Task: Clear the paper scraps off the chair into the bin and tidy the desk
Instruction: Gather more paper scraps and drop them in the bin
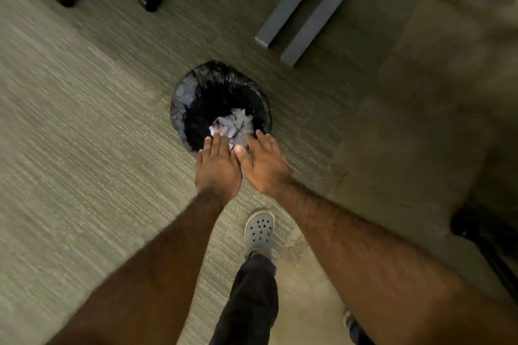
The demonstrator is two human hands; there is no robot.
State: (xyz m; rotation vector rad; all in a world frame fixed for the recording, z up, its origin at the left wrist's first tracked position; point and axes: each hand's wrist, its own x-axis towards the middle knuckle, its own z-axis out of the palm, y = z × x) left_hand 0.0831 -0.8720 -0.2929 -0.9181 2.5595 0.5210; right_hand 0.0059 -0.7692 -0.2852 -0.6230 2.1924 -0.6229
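A small round bin [185, 109] lined with a black plastic bag stands on the carpet in the middle of the head view. My left hand [218, 168] and my right hand [263, 165] reach side by side over its near rim, backs up. A crumpled wad of pale paper scraps [234, 124] sits between their fingertips, over the bin's opening. Part of the wad is hidden under my fingers.
Two grey desk legs [302, 17] slant across the floor behind the bin on the right. Black chair casters [147, 0] stand at the far left. My foot in a grey clog [259, 230] is just before the bin. A dark object [476, 230] lies at the right edge.
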